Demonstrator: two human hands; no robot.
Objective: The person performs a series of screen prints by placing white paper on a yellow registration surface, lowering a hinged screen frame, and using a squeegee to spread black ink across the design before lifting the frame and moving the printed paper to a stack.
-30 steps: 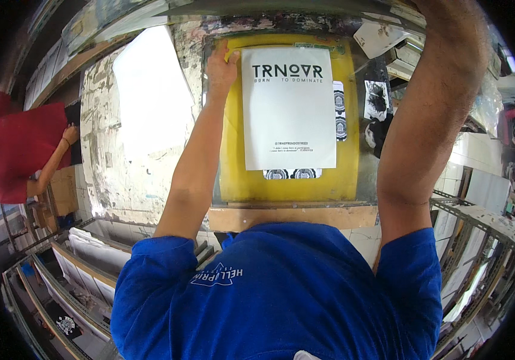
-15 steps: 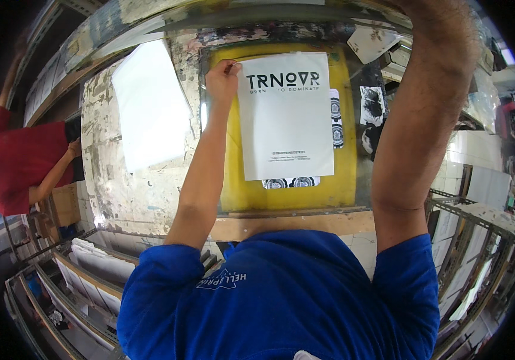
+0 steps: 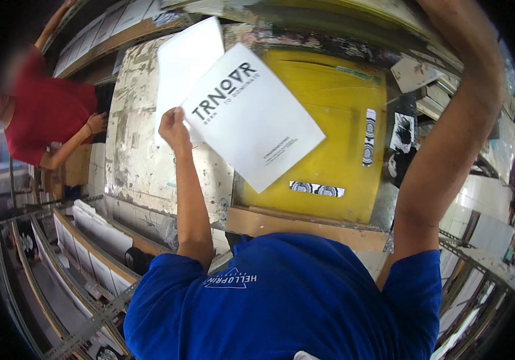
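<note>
My left hand (image 3: 176, 129) pinches the left corner of a printed white sheet (image 3: 257, 129), which has bold black lettering at its top and smaller lines at its bottom. The sheet hangs tilted across the left part of a yellow board (image 3: 335, 153) and overlaps a stack of white sheets (image 3: 188, 60). Two black-and-white patterned strips lie on the yellow board, one upright strip (image 3: 369, 138) at the right and one level strip (image 3: 316, 189) near the front. My right arm reaches up to the top right; its hand is out of the picture.
A paint-stained table (image 3: 143, 138) carries the board. A frame with a yellowish sheet (image 3: 353, 18) spans the far edge. Metal racks stand at the lower left (image 3: 77, 252) and right. A person in a red shirt (image 3: 53, 108) is at the left.
My left hand has swung left, taking the printed sheet off the middle of the yellow board and turning it. More of the two patterned strips shows. The view has shifted too.
</note>
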